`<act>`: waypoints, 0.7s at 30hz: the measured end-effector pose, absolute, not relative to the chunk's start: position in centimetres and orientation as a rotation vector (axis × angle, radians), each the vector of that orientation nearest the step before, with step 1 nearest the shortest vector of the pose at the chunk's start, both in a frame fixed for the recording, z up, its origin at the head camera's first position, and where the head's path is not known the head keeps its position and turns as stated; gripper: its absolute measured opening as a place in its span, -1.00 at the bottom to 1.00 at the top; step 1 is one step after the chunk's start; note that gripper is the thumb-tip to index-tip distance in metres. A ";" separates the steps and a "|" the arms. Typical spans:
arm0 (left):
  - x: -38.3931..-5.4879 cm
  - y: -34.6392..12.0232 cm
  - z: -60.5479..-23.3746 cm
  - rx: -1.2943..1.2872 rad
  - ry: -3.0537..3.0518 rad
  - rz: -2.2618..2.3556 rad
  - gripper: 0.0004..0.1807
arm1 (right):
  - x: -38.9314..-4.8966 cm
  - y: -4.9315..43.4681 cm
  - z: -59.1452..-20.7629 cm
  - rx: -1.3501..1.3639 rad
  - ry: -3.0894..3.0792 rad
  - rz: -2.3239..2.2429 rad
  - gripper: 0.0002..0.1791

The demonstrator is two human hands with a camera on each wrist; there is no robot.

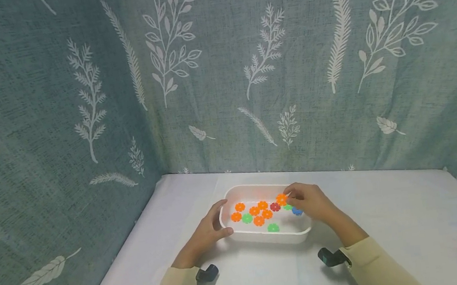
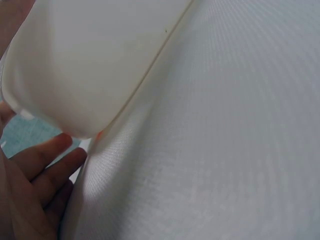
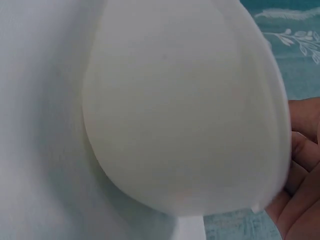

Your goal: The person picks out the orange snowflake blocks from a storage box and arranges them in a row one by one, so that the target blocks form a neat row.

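A white plastic tub (image 1: 263, 237) stands on the table with several small flower-shaped discs inside, in orange, green, red and blue. At its left end my left hand (image 1: 207, 230) holds the tub, thumb by the front rim and fingers round the far left corner. Over the tub's right part, my right hand (image 1: 311, 201) pinches an orange disc (image 1: 281, 199) between thumb and fingers. Just below that hand lie a blue disc (image 1: 297, 211) and a partly hidden green one. The tub's outer wall (image 3: 185, 110) blocks the discs from the right wrist view.
A white cloth (image 1: 387, 218) covers the table. Behind and to the left hangs a blue-green leaf-patterned curtain (image 1: 221, 78). Dark wrist devices (image 1: 207, 274) sit at both sleeve cuffs, in front of the tub.
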State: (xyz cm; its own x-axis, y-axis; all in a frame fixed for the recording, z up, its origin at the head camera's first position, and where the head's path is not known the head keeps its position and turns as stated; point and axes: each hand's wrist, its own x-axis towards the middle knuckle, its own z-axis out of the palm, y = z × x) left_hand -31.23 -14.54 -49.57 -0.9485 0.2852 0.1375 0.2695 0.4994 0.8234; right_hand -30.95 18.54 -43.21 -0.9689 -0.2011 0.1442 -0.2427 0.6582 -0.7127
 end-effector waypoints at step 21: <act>-31.5 -14.7 -49.6 0.494 2.706 1.467 0.02 | -29.9 24.0 -43.6 0.282 -2.788 1.223 -0.71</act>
